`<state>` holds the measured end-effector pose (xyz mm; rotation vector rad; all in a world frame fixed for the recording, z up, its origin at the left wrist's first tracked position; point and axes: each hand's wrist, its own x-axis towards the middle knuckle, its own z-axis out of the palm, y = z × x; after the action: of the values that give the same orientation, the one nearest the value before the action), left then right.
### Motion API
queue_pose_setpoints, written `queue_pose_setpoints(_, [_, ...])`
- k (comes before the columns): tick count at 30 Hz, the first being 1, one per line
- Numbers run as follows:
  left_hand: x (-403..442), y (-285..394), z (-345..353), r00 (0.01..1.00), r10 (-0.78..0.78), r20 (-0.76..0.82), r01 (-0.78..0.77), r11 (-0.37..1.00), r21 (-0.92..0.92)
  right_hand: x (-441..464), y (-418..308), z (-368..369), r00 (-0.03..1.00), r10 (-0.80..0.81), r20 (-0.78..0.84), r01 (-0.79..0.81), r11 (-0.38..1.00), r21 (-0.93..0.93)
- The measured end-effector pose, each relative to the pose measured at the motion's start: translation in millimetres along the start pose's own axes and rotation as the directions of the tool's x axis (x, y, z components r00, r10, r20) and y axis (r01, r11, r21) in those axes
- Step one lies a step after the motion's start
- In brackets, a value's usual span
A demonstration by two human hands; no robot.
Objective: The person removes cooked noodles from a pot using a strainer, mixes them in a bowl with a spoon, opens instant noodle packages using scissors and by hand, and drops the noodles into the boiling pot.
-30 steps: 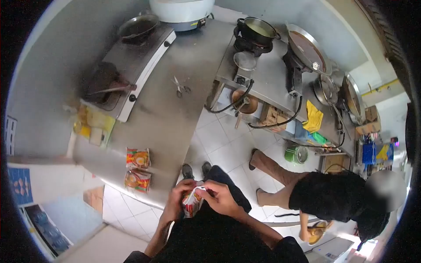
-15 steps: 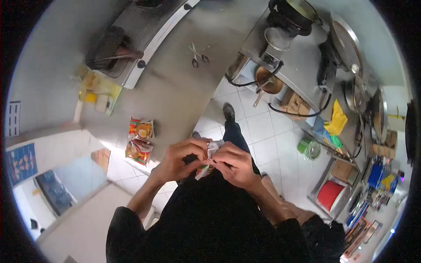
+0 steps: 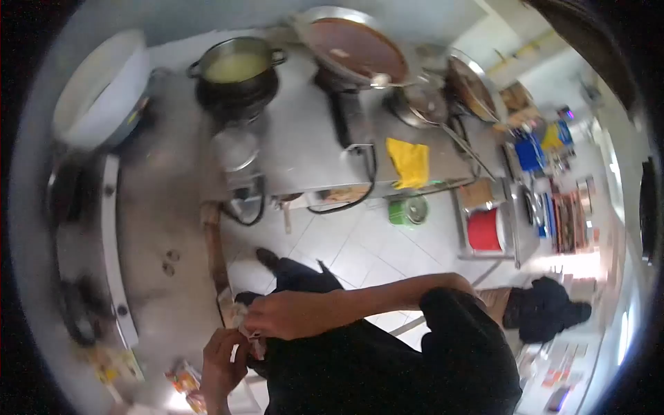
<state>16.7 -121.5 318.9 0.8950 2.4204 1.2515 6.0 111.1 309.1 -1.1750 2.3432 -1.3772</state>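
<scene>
in the head view, motion blur softens nearly everything and a dark round border swallows the corners. low down, left of centre, the left hand (image 3: 223, 354) and the right hand (image 3: 287, 317) meet, the fingers of both closed on a small pale wrapper (image 3: 256, 344). the wrapper is held near the edge of the steel counter (image 3: 166, 304), close to the dark clothing. fingers cover most of it, so its print, and whether it is torn, can't be made out. a whitish part shows above the right fingertips and a pinkish part below; the long axis seems to slant from upper left to lower right, but which end is the top can't be told.

the left forearm is cut off by the bottom edge. just beside it on the counter lie orange-and-red packets (image 3: 182, 377), smeared by blur, the lower one partly behind the left wrist. of the scissors (image 3: 170, 263) only the ring handles read clearly; the blades are lost. at far right a person in dark clothes (image 3: 546, 311) is too blurred for the hands to be seen.
</scene>
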Motion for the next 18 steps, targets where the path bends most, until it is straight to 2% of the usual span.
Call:
queue_pose_setpoints(1, [2,-9,-1,0.996,0.056,0.076,-0.058,0.998,0.033,1,1,-2,0.999,0.03,0.038,-0.028,0.998,-0.051])
queue_pose_setpoints(2, [9,-10,0,0.994,0.031,0.105,-0.038,0.998,0.057,3,-4,-3,0.989,0.119,0.089,-0.1,0.976,-0.196])
queue_pose_setpoints(4, [26,-1,-10,0.989,-0.028,0.144,0.01,0.992,0.124,3,-4,-1,0.967,0.231,0.106,-0.209,0.96,-0.185])
queue_pose_setpoints(5, [31,1,-22,0.984,-0.004,0.178,-0.01,0.997,0.079,6,-5,3,0.951,0.288,0.111,-0.266,0.948,-0.176])
queue_pose_setpoints(7, [43,4,-35,0.968,0.056,0.245,-0.05,0.998,-0.031,11,-1,9,0.973,0.197,0.119,-0.182,0.976,-0.123])
queue_pose_setpoints(11, [50,-20,-36,0.972,0.19,0.135,-0.161,0.965,-0.205,13,12,11,0.997,0.048,0.057,-0.05,0.998,0.037])
queue_pose_setpoints(12, [49,-48,-28,0.963,0.26,0.069,-0.234,0.936,-0.263,18,9,8,0.996,0.084,0.016,-0.085,0.992,0.096])
queue_pose_setpoints(13, [53,-57,-23,0.964,0.267,0.015,-0.249,0.917,-0.312,24,2,4,0.993,0.12,-0.017,-0.116,0.981,0.157])
queue_pose_setpoints(14, [52,-63,-18,0.976,0.216,0.003,-0.203,0.921,-0.333,29,-2,3,0.987,0.154,-0.051,-0.14,0.966,0.219])
queue_pose_setpoints(16, [58,-60,-10,0.994,0.106,-0.018,-0.105,0.919,-0.381,38,5,14,0.995,0.013,-0.098,-0.006,0.997,0.072])
queue_pose_setpoints(18, [61,-58,-7,0.999,0.031,-0.02,-0.036,0.908,-0.417,53,15,32,0.987,0.043,-0.157,-0.028,0.995,0.093])
